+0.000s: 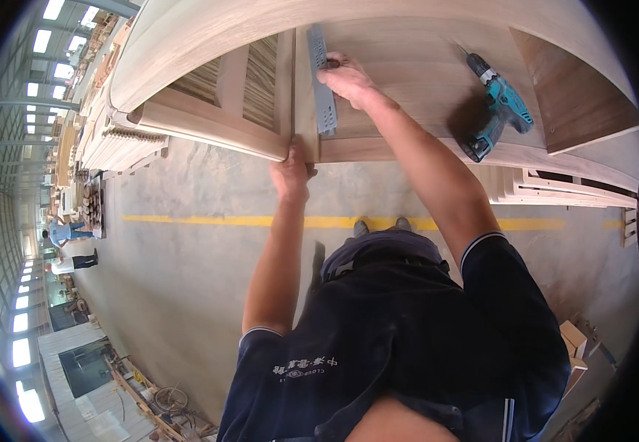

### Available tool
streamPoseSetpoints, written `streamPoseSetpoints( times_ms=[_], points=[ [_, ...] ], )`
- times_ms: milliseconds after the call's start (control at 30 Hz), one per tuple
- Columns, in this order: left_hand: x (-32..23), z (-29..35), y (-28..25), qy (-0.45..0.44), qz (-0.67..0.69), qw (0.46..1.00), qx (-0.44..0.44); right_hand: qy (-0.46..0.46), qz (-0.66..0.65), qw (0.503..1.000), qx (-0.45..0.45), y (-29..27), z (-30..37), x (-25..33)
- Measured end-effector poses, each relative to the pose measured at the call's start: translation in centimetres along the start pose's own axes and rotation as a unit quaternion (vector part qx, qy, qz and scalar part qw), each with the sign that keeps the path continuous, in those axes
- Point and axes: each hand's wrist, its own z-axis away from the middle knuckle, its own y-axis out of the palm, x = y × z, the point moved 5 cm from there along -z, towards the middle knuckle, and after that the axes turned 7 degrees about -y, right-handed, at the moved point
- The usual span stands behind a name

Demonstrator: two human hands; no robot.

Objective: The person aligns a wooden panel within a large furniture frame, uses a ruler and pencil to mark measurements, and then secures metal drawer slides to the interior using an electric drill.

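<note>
A grey perforated metal drawer slide (323, 88) stands against the upright wooden divider (304, 103) inside a pale wooden cabinet. My right hand (347, 79) is closed on the slide at about its middle, with the fingertips partly hidden. My left hand (291, 171) is closed round the front edge of the divider, next to the slide's near end; some of its fingers are out of sight. To the right of my right hand, a teal and black cordless drill (502, 107) lies on the cabinet's wooden board (408, 59).
Left of the divider is a slatted frame (234, 88). A darker wooden panel (573, 85) stands at the right. Stacked wooden parts (124, 147) sit beyond the cabinet's left end. Two people (69, 261) are far off left. A yellow line (260, 221) crosses the floor.
</note>
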Motion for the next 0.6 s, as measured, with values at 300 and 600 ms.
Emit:
streamPoseSetpoints(
  times_ms=[300, 600],
  points=[
    [0.6, 0.1, -0.8, -0.034, 0.036, 0.996, 0.071, -0.207, 0.498, 0.839, 0.065, 5.5, 0.2, 2.6],
    [1.1, 0.4, -1.9, -0.011, 0.134, 0.955, 0.263, -0.148, 0.414, 0.898, 0.029, 4.9, -0.9, 0.7]
  ],
)
